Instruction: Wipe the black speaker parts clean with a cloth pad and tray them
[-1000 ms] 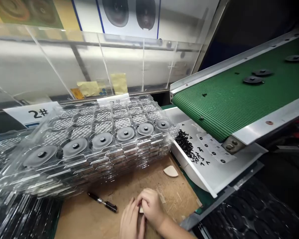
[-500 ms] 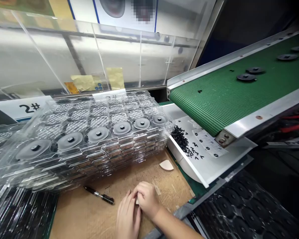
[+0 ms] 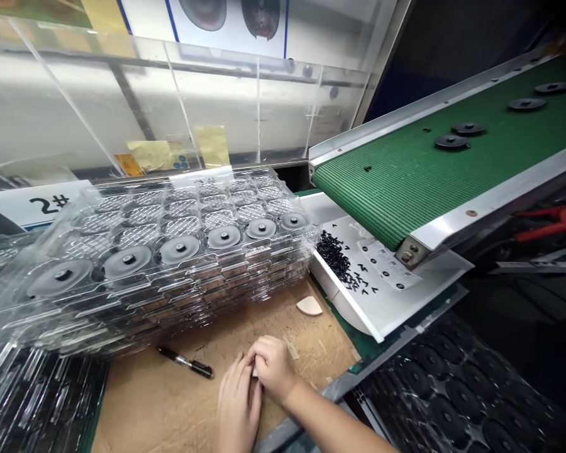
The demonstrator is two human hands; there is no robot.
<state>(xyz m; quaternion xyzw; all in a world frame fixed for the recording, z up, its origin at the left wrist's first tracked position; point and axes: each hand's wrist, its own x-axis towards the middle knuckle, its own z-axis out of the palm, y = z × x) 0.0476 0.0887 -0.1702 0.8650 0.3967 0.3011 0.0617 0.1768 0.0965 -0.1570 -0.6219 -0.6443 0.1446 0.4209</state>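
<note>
A green conveyor belt (image 3: 419, 157) slopes across the far right, carrying several dark discs (image 3: 451, 142). On the left, a stack of clear plastic trays (image 3: 170, 296) covers the far part of the desk (image 3: 160, 409); grey discs (image 3: 179, 249) fill the near row of the top tray. A white tray (image 3: 399, 308) sits under the belt's near end, with a printed sheet (image 3: 389, 264) in it.

At the near edge of the desk, the two hands meet. The right hand (image 3: 272, 370) reaches in from the near right, its forearm slanting across the desk edge, fingers curled into a loose fist. The left hand (image 3: 236, 402) lies just left of it, back upward, fingers nearly straight and pointing far; its grip is hidden, so I cannot tell whether it holds anything.

A black marker (image 3: 185, 362) lies left of the hands, and a pale wedge (image 3: 309, 306) lies to their far right. Smaller is a pale piece (image 3: 255, 371), a sliver showing between the hands, clamped in the right fingers. Tiny black clips (image 3: 334, 257) heap in the white tray.
</note>
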